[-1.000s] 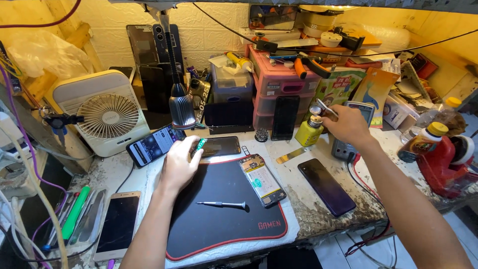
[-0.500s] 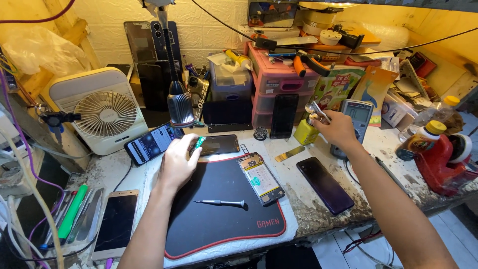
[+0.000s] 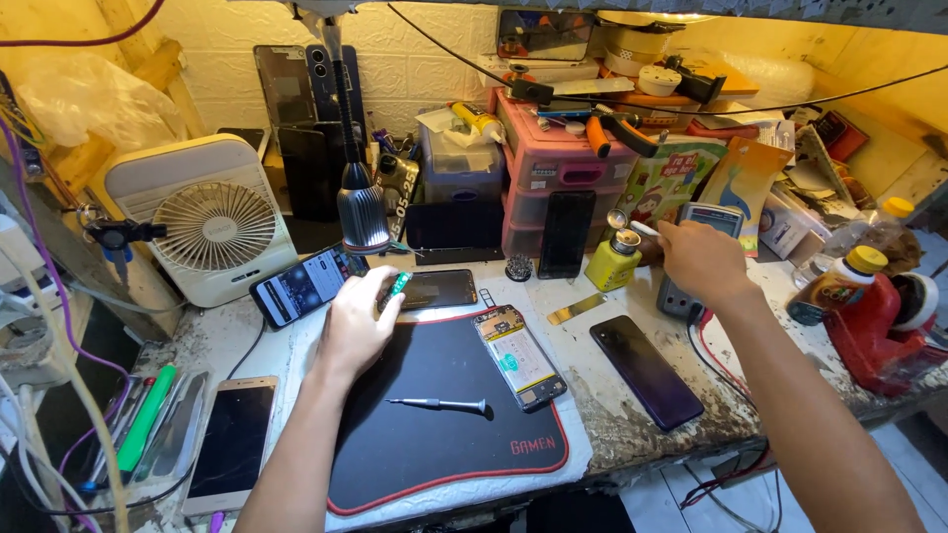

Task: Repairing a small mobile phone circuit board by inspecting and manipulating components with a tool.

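Observation:
My left hand point(image 3: 354, 328) rests at the top left corner of the black mat point(image 3: 434, 449) and pinches a small green part point(image 3: 399, 286) beside a dark phone point(image 3: 435, 289). My right hand point(image 3: 699, 261) hovers just right of a small yellow bottle point(image 3: 611, 265) with a metal cap point(image 3: 617, 219). It holds a thin white tool point(image 3: 643, 229) that points at that cap. An opened phone point(image 3: 518, 356) lies on the mat's right side, and a small screwdriver point(image 3: 440, 404) lies in its middle. A grey meter point(image 3: 713, 217) sits behind my right hand.
A white fan point(image 3: 211, 223) and a lit phone point(image 3: 299, 287) are at the left, under a gooseneck lamp point(image 3: 361, 215). Pink drawers point(image 3: 559, 170) stand behind. A dark phone point(image 3: 646, 371) lies right of the mat, a gold phone point(image 3: 231, 446) at front left, a red holder point(image 3: 877, 328) far right.
My right hand has drawn back to the right, off the yellow bottle, which now shows fully. My left hand has stayed at the mat's corner.

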